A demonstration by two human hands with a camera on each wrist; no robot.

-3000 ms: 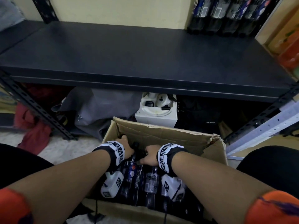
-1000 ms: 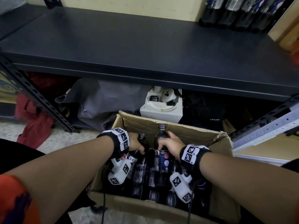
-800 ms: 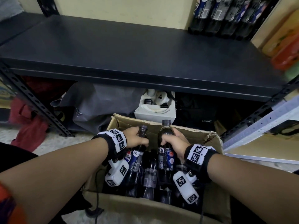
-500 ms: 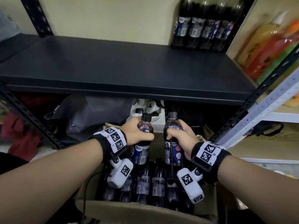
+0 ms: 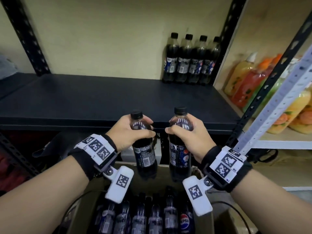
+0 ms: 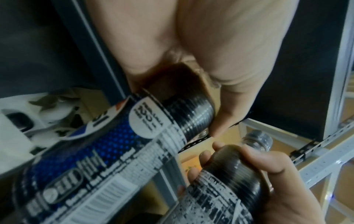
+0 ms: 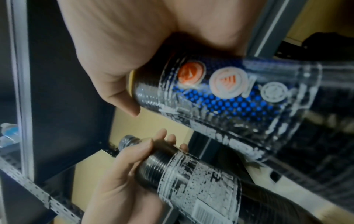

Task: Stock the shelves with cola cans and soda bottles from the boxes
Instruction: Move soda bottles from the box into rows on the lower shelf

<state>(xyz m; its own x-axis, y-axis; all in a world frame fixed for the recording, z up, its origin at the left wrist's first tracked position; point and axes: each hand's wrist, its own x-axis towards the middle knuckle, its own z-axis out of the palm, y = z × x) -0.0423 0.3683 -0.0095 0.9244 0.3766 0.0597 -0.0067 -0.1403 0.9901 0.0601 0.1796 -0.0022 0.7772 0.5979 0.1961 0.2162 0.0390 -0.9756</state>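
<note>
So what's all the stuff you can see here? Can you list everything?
held bottles: 2, dark cola with black caps, one in each hand, above the box
shelf bottles: 4, dark cola, upright in a row at the shelf's back right
box bottles: a row of at least 6, dark cola, standing in the box
box: 1, brown cardboard, below the hands
shelf: 1, black, in front
juice bottles: several, orange, yellow and green, on the rack at right
left hand: 1, grips a bottle near its neck
right hand: 1, grips the other bottle near its neck
</note>
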